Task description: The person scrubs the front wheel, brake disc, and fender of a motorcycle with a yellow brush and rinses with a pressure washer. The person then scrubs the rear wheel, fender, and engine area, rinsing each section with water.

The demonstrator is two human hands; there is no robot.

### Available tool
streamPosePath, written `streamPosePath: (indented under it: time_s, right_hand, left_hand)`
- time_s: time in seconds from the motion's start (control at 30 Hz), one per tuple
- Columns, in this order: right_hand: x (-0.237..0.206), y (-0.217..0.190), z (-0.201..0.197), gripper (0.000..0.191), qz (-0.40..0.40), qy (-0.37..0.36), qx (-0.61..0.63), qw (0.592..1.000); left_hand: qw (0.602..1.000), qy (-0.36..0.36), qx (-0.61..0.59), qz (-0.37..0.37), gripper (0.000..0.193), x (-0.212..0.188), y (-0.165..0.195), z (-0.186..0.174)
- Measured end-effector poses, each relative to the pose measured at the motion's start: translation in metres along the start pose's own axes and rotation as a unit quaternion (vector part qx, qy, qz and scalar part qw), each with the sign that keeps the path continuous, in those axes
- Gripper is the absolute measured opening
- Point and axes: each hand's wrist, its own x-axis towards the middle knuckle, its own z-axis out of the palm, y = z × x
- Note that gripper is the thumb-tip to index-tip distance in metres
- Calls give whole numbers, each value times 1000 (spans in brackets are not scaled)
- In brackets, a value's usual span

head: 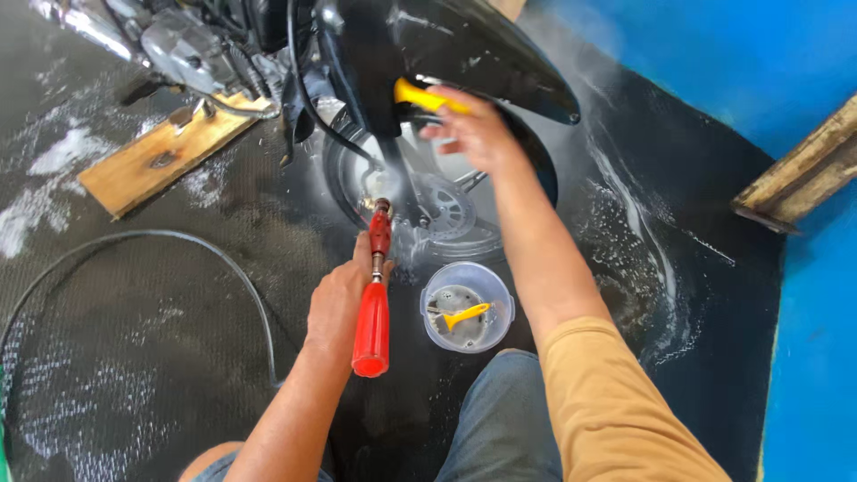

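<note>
Your left hand is clenched around a red-handled spray gun, its nozzle aimed at the motorcycle's front wheel. Your right hand grips a yellow brush at the black fender. A clear plastic tub sits on the wet floor just below the wheel.

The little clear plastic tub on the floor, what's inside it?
Inside the tub lies a yellow-handled brush on a wet, greyish bottom. Its bristle end is too small to make out.
</note>
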Motion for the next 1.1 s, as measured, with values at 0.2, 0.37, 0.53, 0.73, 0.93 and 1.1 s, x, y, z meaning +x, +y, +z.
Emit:
streamPosePath:
  time_s: [0.2, 0.37, 0.53, 0.73, 0.93, 1.1]
  right_hand:
    - [-6, -11, 3, 50, -13, -16, -27, 999]
    - [8, -3, 9, 48, 0, -9, -51, 999]
    - [3, 0, 0, 43, -1, 36, -8, 999]
    - [-21, -3, -8, 47, 46, 14, -170, 984]
    - [-27, -7, -6, 47, 58, -20, -73, 995]
    - [-24, -4, 23, 43, -41, 112, -145, 982]
  left_hand:
    - [1000, -11, 9, 8, 65, 2, 6, 3]
    - [1000, -8, 9, 3, 66, 3, 7, 5]
    - [1000, -5, 5, 16, 66, 2, 8, 5]
    - [1000, 13, 7, 14, 64, 2, 6, 9]
    - [1000, 10, 16, 11, 65, -1, 9, 11]
    - [1000, 2, -8, 0, 65, -3, 12, 6]
